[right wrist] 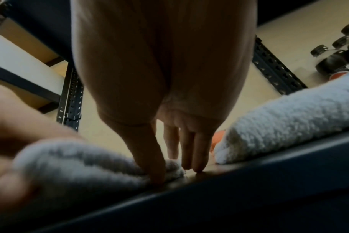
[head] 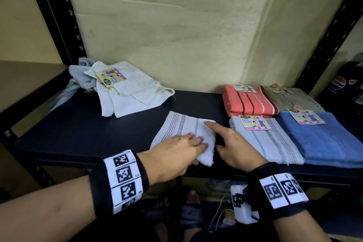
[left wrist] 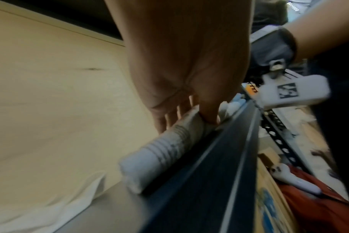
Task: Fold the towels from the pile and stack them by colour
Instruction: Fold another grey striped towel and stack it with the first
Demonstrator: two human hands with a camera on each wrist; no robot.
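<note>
A white towel with thin stripes [head: 182, 131] lies folded at the middle of the dark shelf [head: 88, 133]. My left hand [head: 188, 147] lies on its near part, fingers on top and thumb [left wrist: 209, 116] pressed into the near edge, pinching the fold [left wrist: 165, 151]. My right hand [head: 225, 139] is open beside the towel. Its index finger points along the towel's right edge, and its thumb [right wrist: 149, 165] presses on the cloth [right wrist: 80, 162]. The unfolded pile sits at back left: a white towel [head: 129, 92] and a light blue one [head: 78, 78].
Folded stacks fill the right side: coral striped [head: 249, 102], grey-green [head: 290, 98], white striped [head: 265, 143] and blue [head: 322, 139]. Black shelf uprights [head: 59, 15] stand at both sides. Cola bottles [head: 341, 84] stand beyond the right upright. A wall closes the back.
</note>
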